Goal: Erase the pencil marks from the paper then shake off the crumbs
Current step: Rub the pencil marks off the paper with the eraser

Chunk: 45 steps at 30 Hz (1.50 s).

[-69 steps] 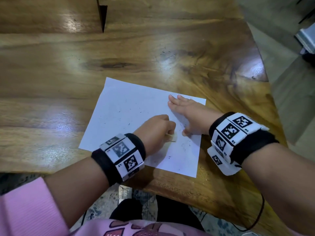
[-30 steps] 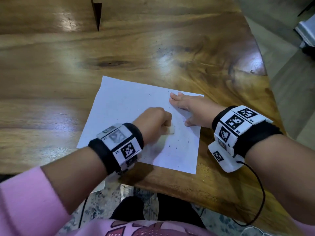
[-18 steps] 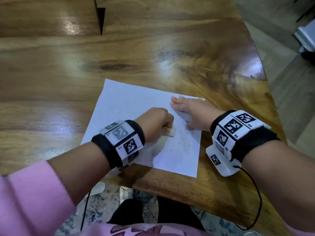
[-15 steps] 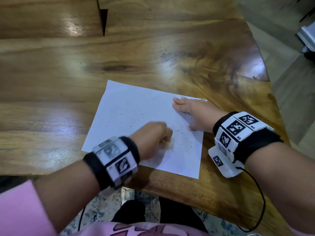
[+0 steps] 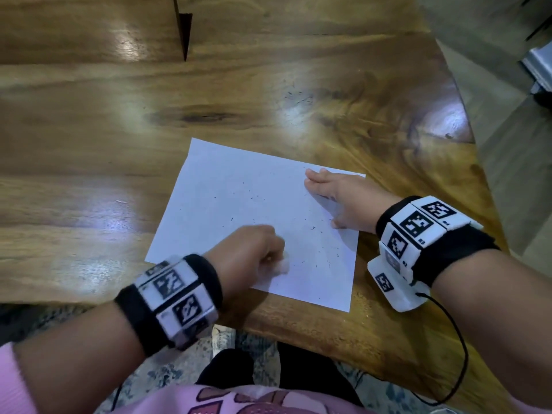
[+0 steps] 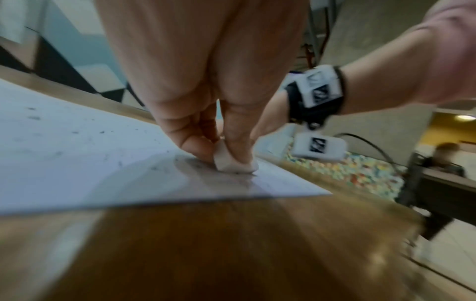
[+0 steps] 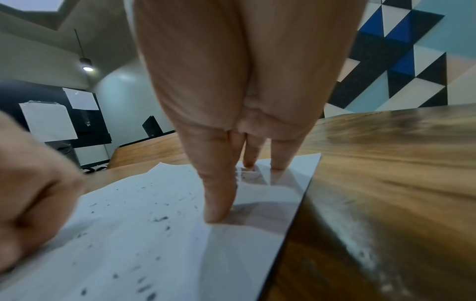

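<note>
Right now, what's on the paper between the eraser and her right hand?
Only scattered dark crumbs on bare paper, between the eraser and right hand; head view.

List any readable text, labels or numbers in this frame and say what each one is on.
No text reads with certainty.
Right wristband: black-and-white square marker codes with tiny labels beside them, too small to read.
Left wristband: similar marker codes, motion-blurred.
Paper: only eraser crumbs and faint smudges, no writing.
Pink garment: a partial print, cut off by the frame, unreadable.
</note>
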Tool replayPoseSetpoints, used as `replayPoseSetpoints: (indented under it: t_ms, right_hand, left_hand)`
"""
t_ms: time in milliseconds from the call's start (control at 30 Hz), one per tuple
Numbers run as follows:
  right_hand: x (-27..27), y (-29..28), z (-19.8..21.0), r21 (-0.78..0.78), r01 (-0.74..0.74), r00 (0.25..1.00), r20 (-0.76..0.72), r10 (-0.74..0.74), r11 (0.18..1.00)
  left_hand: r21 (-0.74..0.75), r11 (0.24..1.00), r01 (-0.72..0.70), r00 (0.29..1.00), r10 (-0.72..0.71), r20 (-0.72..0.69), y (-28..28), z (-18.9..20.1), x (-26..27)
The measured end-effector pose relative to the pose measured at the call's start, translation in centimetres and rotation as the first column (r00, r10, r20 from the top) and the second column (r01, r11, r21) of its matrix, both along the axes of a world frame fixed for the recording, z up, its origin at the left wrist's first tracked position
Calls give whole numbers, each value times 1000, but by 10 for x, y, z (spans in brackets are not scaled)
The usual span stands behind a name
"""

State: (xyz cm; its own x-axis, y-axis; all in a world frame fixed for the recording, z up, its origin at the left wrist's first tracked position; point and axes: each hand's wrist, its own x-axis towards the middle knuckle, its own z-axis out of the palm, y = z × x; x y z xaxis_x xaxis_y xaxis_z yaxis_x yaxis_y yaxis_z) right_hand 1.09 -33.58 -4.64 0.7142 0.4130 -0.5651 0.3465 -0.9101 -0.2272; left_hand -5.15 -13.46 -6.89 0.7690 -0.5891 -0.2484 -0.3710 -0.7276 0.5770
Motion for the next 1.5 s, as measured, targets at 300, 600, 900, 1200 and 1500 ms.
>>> replayPoseSetpoints:
  t_ms: [300,600,900,1200,1500]
  right_hand:
    - [-2,0,3,20,16,1000,-10,-16,1000]
    - [-2,0,0,60,36,999,-9,-35,998]
    - [-1,-3,-4,84,62,998,-19,-61,995]
    - [-2,-3,-3,86,57,998,-20,-56,995]
    - [-7,-9,-9,148,26,999,-29,-22,989]
  left_hand:
    - [34,991,-130,991,130,20,-10,4,32]
    - [38,999,-16,1000,15,18,-24,5,22]
    - [54,990,134,987,-128,-96,-16,0,-15]
    - [33,999,15,1000,-15,9,-18,-2,12]
    - [20,974,-228,973,228,-18,25,16,37]
